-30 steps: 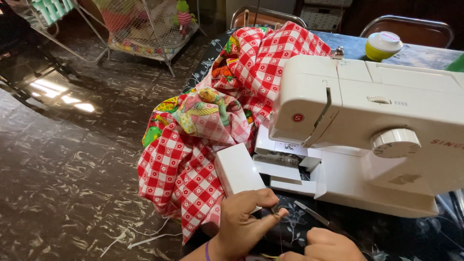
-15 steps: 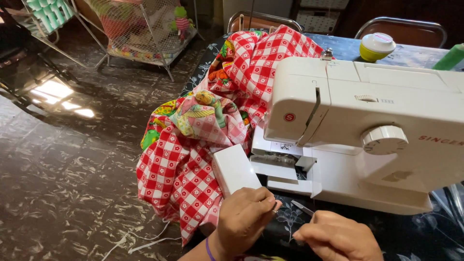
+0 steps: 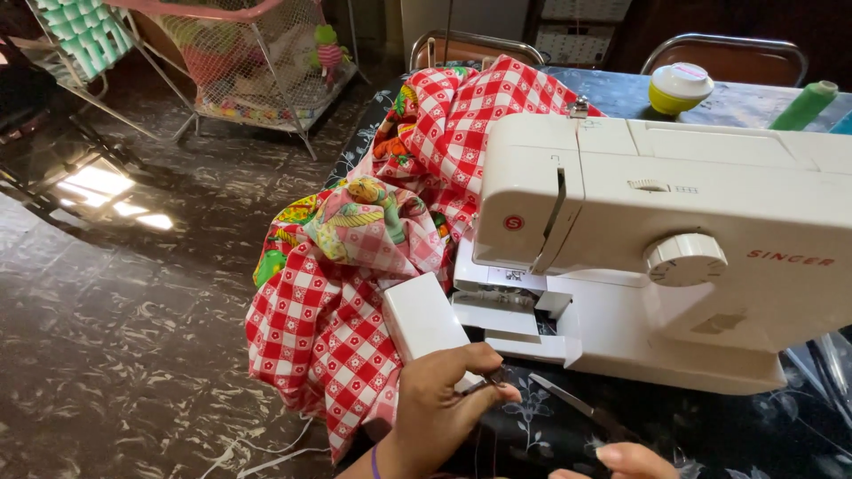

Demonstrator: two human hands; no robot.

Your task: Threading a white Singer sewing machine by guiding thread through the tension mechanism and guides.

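We see a white sewing machine (image 3: 657, 239) on the bench (image 3: 763, 435), which carries a dark floral cover. Left of the machine lies a heap of red checked fabric (image 3: 328, 328) mixed with a colourful printed cloth (image 3: 364, 222); it hangs over the bench edge and crowds the machine's needle end. Behind the machine stand a yellow tub with a white lid (image 3: 679, 87) and a green thread cone (image 3: 803, 105). Two chair backs and a netted playpen (image 3: 257, 62) stand farther off on the dark marbled floor.

Our left hand (image 3: 439, 404) is clenched around a small dark object near the machine's white extension box (image 3: 424, 319); what it pinches is too small and shadowed to name. Only the fingertips of our right hand (image 3: 626, 461) show at the bottom edge, so we cannot tell its grip.

A slim metal tool (image 3: 568, 404), perhaps scissors or tweezers, lies on the bench between both hands, its long axis running from upper left to lower right, with the pointed end toward the machine's needle area.
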